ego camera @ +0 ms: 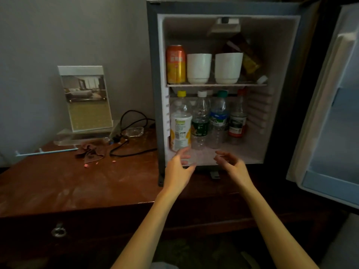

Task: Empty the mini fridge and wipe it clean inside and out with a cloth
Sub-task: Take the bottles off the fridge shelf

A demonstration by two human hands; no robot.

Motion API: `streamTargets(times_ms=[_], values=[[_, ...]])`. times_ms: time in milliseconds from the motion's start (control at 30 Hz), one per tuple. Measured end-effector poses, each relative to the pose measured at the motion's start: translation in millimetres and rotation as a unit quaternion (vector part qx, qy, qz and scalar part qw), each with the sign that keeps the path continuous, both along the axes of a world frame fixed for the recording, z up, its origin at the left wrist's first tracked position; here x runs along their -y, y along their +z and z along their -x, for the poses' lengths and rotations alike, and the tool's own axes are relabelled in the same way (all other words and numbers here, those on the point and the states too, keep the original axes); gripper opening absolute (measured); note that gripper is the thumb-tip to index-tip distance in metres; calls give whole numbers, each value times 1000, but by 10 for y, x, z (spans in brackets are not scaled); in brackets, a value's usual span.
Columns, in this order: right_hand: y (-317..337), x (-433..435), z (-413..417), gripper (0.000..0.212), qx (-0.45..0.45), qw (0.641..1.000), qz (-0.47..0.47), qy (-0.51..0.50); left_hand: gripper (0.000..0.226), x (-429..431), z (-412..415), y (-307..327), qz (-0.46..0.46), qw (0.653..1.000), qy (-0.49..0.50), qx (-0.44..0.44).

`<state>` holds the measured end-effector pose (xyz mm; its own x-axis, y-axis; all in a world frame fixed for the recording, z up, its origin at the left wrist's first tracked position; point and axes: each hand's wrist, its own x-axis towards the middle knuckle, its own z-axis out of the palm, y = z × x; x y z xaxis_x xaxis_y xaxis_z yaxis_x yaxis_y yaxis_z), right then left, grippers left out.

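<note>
Mini fridge (153, 94) standing centre-right of frame, door (330, 113) hanging open, shelves stocked. Left hand (179, 164) and right hand (231, 164) reaching toward lower bottles (200, 121), fingers spread, holding nothing; probably starting emptying. Cloth (90, 152) lying on worktop (58, 181), centre left.

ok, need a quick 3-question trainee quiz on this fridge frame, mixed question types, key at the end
1. True or false: the fridge door is open.
2. How many white cups stand on the upper shelf? A one, B two, C four.
3. Fill in: the cloth lies on the table to the ___ of the fridge.
Key: 1 true. 2 B. 3 left.
</note>
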<state>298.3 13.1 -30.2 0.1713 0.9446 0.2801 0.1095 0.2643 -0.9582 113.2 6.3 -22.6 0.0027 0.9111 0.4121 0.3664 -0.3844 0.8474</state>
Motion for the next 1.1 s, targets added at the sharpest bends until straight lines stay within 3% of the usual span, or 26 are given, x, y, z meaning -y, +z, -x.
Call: streamTargets(times_ms=[267, 600, 767, 1100], values=[[-65, -680, -183, 51, 3, 996, -7, -94, 41, -555, -309, -134, 35, 993, -32, 111], [-51, -1269, -157, 78, -5, 990, -52, -132, 32, -949, -403, -107, 18, 968, -81, 238], [-74, -1438, -128, 80, -8, 983, -92, -156, 29, -1064, -413, -152, 15, 958, -107, 266], [-120, -1575, -100, 84, 115, 967, -136, -184, 35, -1137, -410, -149, 30, 956, -146, 251]])
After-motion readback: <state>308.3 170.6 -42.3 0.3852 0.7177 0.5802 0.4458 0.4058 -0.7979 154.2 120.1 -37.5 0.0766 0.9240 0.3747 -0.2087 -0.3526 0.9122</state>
